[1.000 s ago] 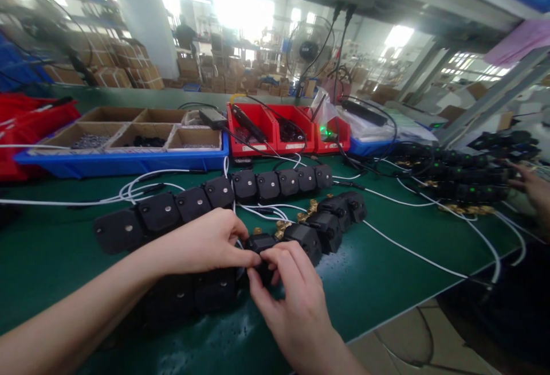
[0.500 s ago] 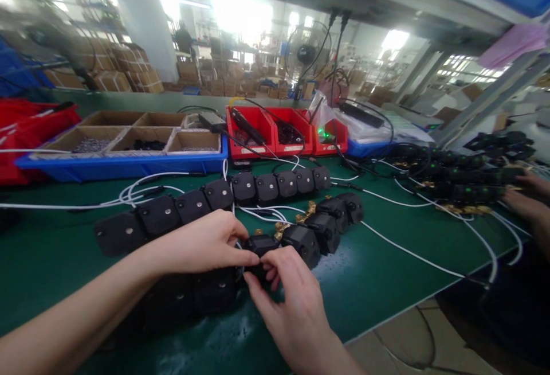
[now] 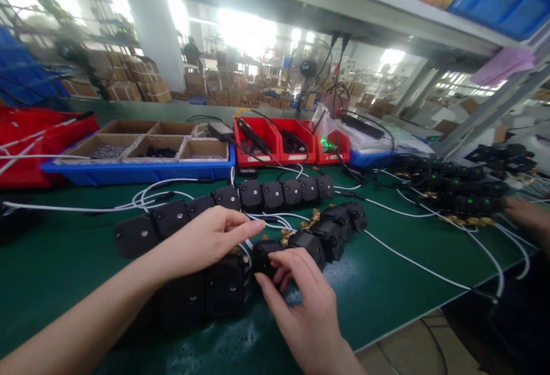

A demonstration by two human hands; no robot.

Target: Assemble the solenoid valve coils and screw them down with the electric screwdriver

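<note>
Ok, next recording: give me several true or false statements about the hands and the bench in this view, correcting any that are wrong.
1. The right hand has its fingertips at a black housing. True.
2. The left hand is gripping that same housing. False: the left hand is apart from it, with nothing visible between thumb and fingers.
3. Brass fittings show along the row running off behind that housing. True.
4. The black handheld tool lies in the blue tray. False: it lies in the leftmost of the three adjoining red bins.
5. The tabletop is green. True.
</note>
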